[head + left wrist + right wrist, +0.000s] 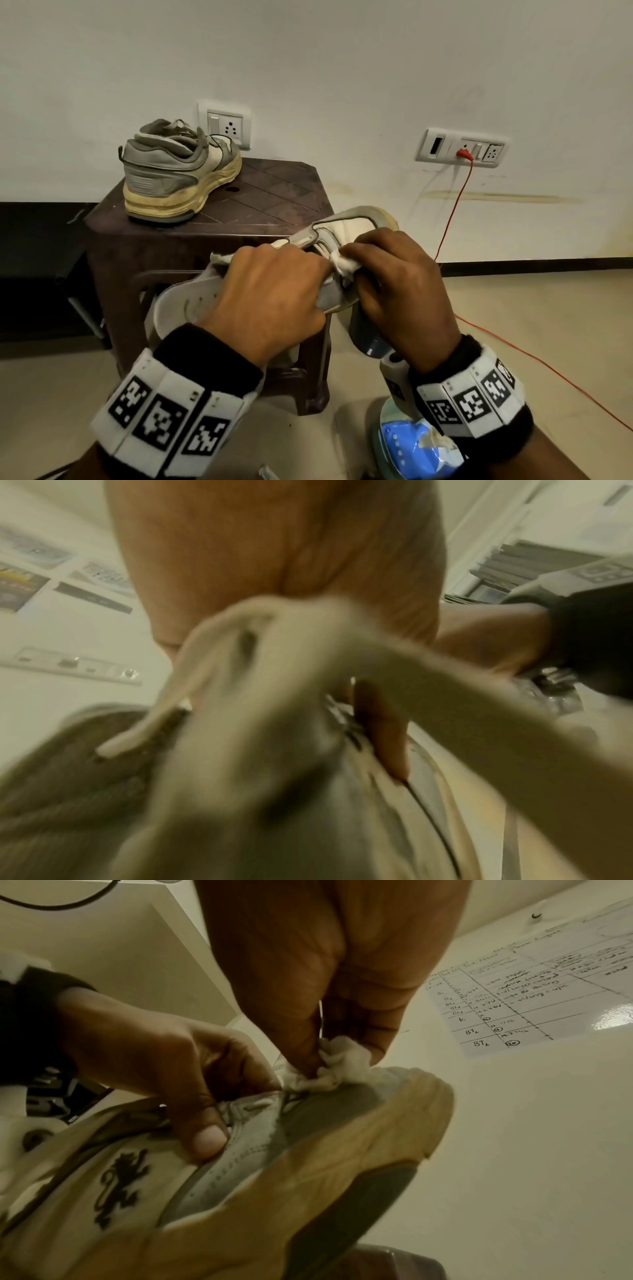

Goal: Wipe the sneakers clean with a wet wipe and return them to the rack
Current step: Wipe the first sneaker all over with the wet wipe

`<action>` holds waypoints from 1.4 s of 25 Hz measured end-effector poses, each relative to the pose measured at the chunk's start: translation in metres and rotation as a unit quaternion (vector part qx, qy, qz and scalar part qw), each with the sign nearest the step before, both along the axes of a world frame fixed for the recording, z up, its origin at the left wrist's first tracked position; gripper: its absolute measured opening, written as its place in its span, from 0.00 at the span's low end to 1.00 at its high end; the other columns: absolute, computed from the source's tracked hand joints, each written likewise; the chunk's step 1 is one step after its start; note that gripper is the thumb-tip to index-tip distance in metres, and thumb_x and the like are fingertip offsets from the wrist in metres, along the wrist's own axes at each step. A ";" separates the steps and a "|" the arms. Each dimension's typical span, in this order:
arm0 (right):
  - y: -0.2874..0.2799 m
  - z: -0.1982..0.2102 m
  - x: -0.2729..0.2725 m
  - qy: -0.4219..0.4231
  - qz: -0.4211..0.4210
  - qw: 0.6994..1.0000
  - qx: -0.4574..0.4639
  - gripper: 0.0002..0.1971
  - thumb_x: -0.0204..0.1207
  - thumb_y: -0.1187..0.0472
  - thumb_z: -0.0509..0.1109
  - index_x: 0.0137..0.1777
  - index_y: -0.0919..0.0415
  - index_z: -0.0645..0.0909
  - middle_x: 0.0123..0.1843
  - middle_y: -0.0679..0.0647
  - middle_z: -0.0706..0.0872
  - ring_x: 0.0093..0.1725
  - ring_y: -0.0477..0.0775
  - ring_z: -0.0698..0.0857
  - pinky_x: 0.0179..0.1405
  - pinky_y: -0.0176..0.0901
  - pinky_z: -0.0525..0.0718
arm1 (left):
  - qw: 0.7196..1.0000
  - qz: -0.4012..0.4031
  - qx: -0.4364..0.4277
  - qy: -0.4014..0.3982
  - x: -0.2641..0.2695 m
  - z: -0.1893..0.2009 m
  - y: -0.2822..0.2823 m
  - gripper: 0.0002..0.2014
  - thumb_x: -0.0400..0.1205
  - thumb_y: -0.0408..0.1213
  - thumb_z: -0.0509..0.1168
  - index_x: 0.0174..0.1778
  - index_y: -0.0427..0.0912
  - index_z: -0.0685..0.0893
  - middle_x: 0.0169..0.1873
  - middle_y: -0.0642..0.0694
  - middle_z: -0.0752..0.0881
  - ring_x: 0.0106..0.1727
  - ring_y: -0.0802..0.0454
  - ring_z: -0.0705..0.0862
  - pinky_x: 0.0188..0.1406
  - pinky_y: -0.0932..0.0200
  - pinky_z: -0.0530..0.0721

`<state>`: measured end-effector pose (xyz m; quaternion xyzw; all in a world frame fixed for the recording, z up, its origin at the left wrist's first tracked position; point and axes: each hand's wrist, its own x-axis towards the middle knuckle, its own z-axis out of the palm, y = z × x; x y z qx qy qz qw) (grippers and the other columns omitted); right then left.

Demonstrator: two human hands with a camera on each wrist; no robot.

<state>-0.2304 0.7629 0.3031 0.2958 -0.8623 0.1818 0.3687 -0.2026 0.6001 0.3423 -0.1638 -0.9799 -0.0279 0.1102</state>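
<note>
A: Count for me?

B: 2 sneakers, 1 wet wipe, 2 hands. I've got one sneaker (346, 233) up in the air betw. both hands; the second sneaker (178, 171) sits on the brown stool (274, 198), ahead and to the left of the left hand (267, 294), well apart from it, heel toward me.

A: Grips?

B: Left hand has fingers curled over the held sneaker's upper around the lace area, thumb pressed on the grey side panel per right wrist view. Right hand (404, 284) is pinching the wet wipe (342, 262), bunched into a wad at its fingertips and pressed onto the sneaker's top near the toe. The wipe is just beside the left hand's fingertips.

A: How's the shoe lying?

B: Tilted, toe pointing away and to the right, beyond the right hand; heel end is under my left wrist. Right wrist cam shows its yellowed midsole and dark outsole below the hands, plus a black lion logo on the side. Left wrist cam is blurred, mostly laces and tongue close up, can't tell more.

A: Anything else nearby?

B: A blue and white packet (411, 445) on the floor below the right wrist, and a red cable (455, 205) running from a wall socket (462, 147), beyond the right hand.
</note>
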 end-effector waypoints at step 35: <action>0.000 -0.002 -0.023 -0.136 0.025 0.990 0.040 0.12 0.67 0.69 0.77 0.50 0.59 0.89 0.47 0.54 0.88 0.45 0.53 0.85 0.43 0.51 0.87 | 0.997 -0.057 -0.038 -0.036 -0.015 -0.026 -0.029 0.15 0.78 0.46 0.61 0.58 0.54 0.86 0.48 0.53 0.88 0.49 0.53 0.84 0.48 0.54 0.85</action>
